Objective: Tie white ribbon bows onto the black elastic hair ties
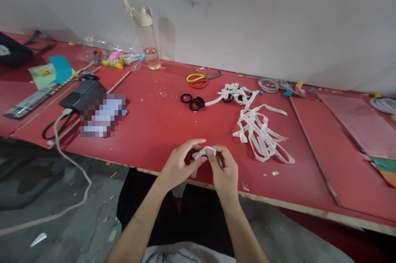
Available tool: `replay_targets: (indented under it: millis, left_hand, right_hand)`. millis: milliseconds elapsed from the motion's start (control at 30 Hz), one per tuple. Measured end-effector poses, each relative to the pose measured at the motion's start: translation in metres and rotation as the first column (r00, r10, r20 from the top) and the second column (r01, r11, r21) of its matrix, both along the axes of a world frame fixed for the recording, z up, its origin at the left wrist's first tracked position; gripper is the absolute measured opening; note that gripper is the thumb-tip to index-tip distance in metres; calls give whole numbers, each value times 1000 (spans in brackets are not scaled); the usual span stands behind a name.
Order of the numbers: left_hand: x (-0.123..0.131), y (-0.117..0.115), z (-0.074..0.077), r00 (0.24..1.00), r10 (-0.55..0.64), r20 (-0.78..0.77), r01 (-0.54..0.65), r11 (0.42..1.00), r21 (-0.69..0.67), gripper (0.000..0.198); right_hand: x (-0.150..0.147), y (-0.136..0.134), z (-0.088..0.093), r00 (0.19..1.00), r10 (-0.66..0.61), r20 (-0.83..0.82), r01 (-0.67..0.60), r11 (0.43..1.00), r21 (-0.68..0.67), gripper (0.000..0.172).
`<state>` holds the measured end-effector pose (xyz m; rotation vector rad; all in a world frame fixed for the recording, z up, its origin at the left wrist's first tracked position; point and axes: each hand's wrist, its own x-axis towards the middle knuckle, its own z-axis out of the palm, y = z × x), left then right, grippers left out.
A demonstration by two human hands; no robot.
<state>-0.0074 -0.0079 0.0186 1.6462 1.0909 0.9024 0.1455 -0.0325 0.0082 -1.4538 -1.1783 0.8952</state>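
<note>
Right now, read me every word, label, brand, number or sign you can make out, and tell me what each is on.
"+": roughly drawn cross mark on the wall.
Held white ribbon: printed, too small and blurred to read.
Loose white ribbon: printed lettering, too small to read surely.
Pixelated item: nothing readable.
No word, brand or number reads clearly.

L hand [181,162] & R hand [225,168] hold folded white printed ribbon [198,154] nr front edge of flat red surface [154,118]; tangled white printed ribbon [253,122] lies R.
</note>
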Motion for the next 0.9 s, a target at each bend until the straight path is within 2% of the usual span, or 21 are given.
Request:
replay_targets:
  millis: [133, 300, 500, 667, 900]
  left_hand:
    - [-1, 2, 3, 1000, -5, 28, 5, 1000, -6, 29]
    - [-1, 3, 4, 999, -13, 48, 14, 999, -31, 24]
    - [-1, 3, -2, 993, 91, 73, -89, 996, -25, 23]
    - [0, 5, -2, 991, 101, 89, -98, 995, -31, 19]
    - [-1, 5, -7, 960, 141, 241, -104, 982, -160, 18]
  right_hand:
    - [1, 0, 2, 994, -16, -109, 14, 1000, -16, 23]
    - [0, 2, 1, 986, -78, -147, 78, 997, -8, 22]
    - [-1, 1, -1, 981, -67, -184, 70, 998, 8, 20]
    - [-1, 1, -3, 980, -71, -184, 79, 996, 39, 18]
    - [2, 1, -8, 970, -122, -212, 125, 992, 1, 22]
